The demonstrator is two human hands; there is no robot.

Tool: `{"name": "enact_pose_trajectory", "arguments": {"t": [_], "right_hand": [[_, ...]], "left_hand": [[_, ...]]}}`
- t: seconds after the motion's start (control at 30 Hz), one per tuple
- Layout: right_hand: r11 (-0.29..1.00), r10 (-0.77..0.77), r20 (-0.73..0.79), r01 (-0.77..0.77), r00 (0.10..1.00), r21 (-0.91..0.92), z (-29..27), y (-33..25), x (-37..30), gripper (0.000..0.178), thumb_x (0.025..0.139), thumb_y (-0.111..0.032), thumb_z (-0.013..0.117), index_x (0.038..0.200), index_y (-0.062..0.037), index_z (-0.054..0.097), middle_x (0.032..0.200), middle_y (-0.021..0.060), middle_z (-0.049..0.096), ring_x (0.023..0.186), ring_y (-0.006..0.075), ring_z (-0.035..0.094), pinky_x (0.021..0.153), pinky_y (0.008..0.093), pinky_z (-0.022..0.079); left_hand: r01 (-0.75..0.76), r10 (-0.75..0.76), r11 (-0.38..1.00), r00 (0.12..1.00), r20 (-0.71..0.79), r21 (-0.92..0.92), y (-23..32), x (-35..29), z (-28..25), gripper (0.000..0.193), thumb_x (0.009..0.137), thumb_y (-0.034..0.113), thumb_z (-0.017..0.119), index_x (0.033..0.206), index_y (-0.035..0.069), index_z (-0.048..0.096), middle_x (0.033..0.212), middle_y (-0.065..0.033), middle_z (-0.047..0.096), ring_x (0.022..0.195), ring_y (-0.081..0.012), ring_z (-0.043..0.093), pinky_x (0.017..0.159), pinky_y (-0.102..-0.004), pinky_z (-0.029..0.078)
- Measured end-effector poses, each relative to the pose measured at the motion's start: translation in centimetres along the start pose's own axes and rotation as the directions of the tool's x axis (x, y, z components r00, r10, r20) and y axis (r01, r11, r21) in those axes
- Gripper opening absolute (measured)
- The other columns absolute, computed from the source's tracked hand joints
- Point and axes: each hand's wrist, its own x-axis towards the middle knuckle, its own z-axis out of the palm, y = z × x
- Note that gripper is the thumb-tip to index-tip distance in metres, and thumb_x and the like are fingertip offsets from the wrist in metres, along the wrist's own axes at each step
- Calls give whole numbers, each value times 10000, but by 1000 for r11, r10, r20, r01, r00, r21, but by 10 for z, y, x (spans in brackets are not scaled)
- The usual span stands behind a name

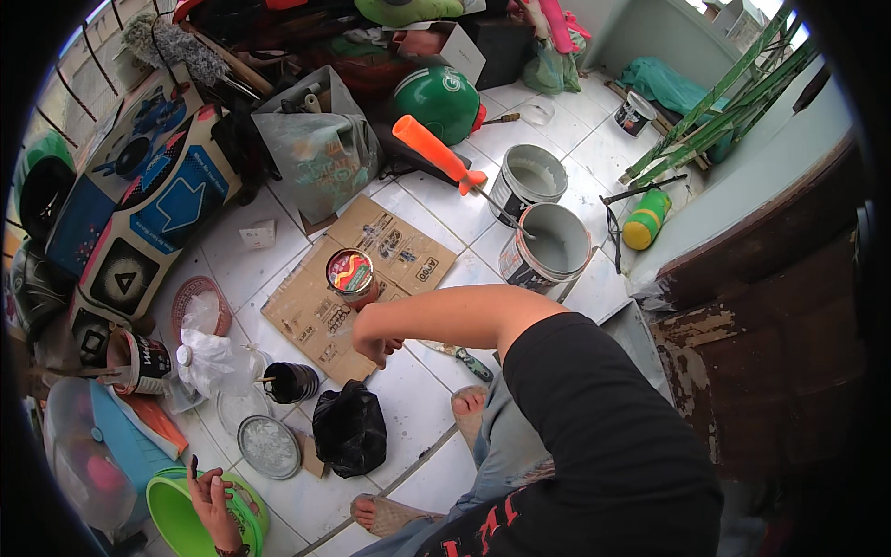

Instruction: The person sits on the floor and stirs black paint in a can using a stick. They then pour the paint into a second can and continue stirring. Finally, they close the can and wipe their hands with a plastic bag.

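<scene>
My right hand (373, 343) hangs over the near edge of a flattened cardboard sheet (306, 320), beside an upright paint can (351, 273) with a red and yellow label on top. Its fingers curl downward, and whatever they hold, if anything, is hidden. Just nearer to me lies a crumpled black plastic bag (349, 432). At the lower left, my left hand (213, 506) is raised over the rim of a lime-green bucket (167, 515), fingers apart, one fingertip dark. A black cup (291, 382) with a stick in it and a round grey lid (269, 446) stand between the hands.
Two grey-lined paint buckets (555, 239) stand right of the cardboard, an orange-handled tool (432, 153) leaning there. A green-handled scraper (474, 365) lies near my foot. Boxes (186, 195), a grey bag (316, 153) and a green helmet (436, 104) crowd the far side; a brown door (761, 371) stands right.
</scene>
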Motion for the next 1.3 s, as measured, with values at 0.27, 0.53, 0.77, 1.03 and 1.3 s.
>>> {"name": "enact_pose_trajectory", "arguments": {"t": [0.27, 0.53, 0.77, 1.03, 1.3], "right_hand": [[984, -86, -256, 42, 963, -175, -43, -16, -3, 443, 932, -396, 671, 1133, -4, 720, 1017, 113, 745, 924, 264, 708, 879, 426, 559], [722, -93, -861, 629, 500, 287, -89, -52, -22, 449, 915, -417, 707, 1027, 17, 729, 834, 135, 728, 684, 210, 702, 656, 359, 569], [694, 227, -959, 663, 169, 281, -111, -119, 15, 506, 957, -423, 631, 1125, 53, 660, 1120, 258, 687, 1070, 375, 652, 936, 448, 502], [344, 366, -852, 797, 374, 497, -159, -131, 17, 638, 948, -472, 657, 1266, 79, 612, 1230, 290, 642, 1139, 382, 630, 968, 418, 490], [146, 288, -746, 742, 601, 654, -178, -125, 25, 637, 927, -483, 694, 1177, 99, 628, 1104, 191, 688, 973, 285, 687, 799, 384, 555]], "left_hand": [[-27, 32, 998, 995, -94, 48, 42, 25, -3, 615, 982, 177, 601, 1534, 65, 354, 1015, -47, 644, 806, -96, 574, 692, -224, 446], [-276, 319, 937, 926, -204, 215, 91, 144, 32, 586, 981, 225, 632, 1473, 9, 398, 918, -104, 705, 814, -155, 636, 771, -290, 504], [-212, 259, 960, 919, -297, 183, 78, 194, 58, 637, 1001, 422, 547, 1476, 24, 399, 1050, -195, 717, 1000, -363, 678, 890, -427, 510], [212, -154, 924, 968, -198, 318, 70, 248, 101, 698, 1008, 603, 318, 1467, 93, 443, 1360, -203, 613, 1289, -371, 565, 1094, -530, 374], [309, -265, 915, 945, -192, 258, 61, 259, 104, 715, 995, 619, 351, 1382, 53, 554, 1362, -198, 615, 1297, -355, 567, 1068, -514, 416]]}}
